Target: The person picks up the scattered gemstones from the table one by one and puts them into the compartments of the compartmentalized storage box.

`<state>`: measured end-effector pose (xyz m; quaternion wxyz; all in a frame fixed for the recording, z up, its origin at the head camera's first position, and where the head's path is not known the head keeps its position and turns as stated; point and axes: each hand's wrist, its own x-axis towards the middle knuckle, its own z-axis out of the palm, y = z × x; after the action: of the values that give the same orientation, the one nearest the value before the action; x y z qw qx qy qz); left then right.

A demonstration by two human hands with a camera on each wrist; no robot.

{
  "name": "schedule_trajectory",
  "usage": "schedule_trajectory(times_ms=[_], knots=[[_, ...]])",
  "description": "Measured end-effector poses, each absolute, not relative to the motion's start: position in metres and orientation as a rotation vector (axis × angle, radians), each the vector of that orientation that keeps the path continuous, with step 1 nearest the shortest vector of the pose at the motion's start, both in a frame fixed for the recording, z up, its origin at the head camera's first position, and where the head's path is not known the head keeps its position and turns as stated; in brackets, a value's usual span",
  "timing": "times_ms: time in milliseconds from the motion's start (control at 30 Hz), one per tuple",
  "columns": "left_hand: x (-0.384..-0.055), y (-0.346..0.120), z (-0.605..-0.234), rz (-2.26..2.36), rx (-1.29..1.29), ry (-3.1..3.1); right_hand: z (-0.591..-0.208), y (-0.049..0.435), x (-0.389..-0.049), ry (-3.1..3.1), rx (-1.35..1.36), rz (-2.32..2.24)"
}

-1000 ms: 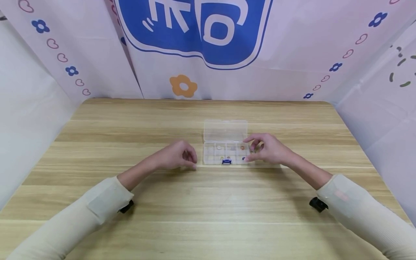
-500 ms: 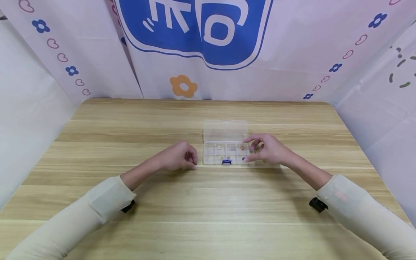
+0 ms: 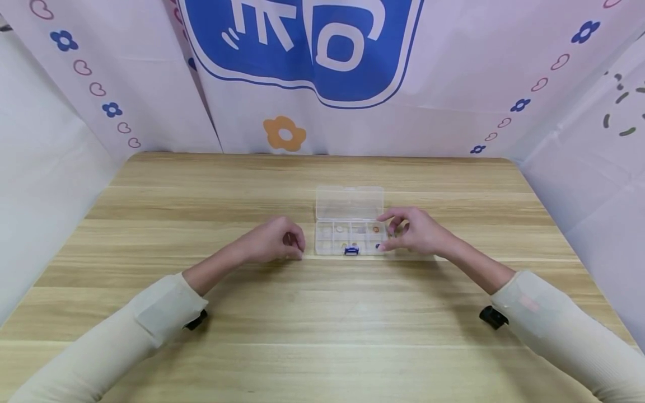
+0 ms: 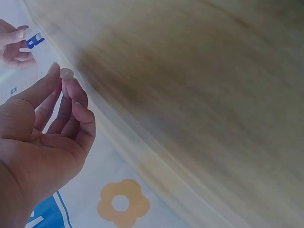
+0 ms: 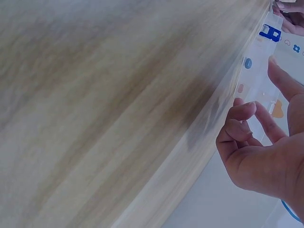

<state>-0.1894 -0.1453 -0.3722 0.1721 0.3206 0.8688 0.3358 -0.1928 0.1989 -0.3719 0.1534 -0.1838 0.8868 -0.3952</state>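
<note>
A clear plastic compartment box (image 3: 325, 237) lies on the table with its lid (image 3: 350, 202) folded back and a blue latch (image 3: 351, 251) at the front. My left hand (image 3: 274, 240), just left of the box, pinches a small pale round button (image 4: 66, 73) between thumb and index fingertip. At the box's right end, my right hand (image 3: 418, 229) holds it with thumb at the front corner and index finger towards the hinge; the other fingers curl in. Inside are an orange-brown ring-shaped piece (image 3: 375, 229), a white round piece (image 3: 340, 229) and a blue button (image 5: 248, 63).
The wood-grain table (image 3: 322, 330) stands against a white printed cloth (image 3: 453, 84), with plain white cloth at both sides. Black wrist cameras sit under both sleeves, the right camera (image 3: 494, 317) and the left camera (image 3: 196, 320).
My left hand shifts slightly right and then back left, staying beside the box. My right hand and the box stay where they were.
</note>
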Motion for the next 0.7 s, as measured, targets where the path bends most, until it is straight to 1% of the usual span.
schedule_trajectory(times_ms=[700], knots=[[-0.1873, -0.1547, -0.3628, 1.045, 0.814, 2.468, -0.369, 0.1982, -0.1907, 2.52, -0.51, -1.139]])
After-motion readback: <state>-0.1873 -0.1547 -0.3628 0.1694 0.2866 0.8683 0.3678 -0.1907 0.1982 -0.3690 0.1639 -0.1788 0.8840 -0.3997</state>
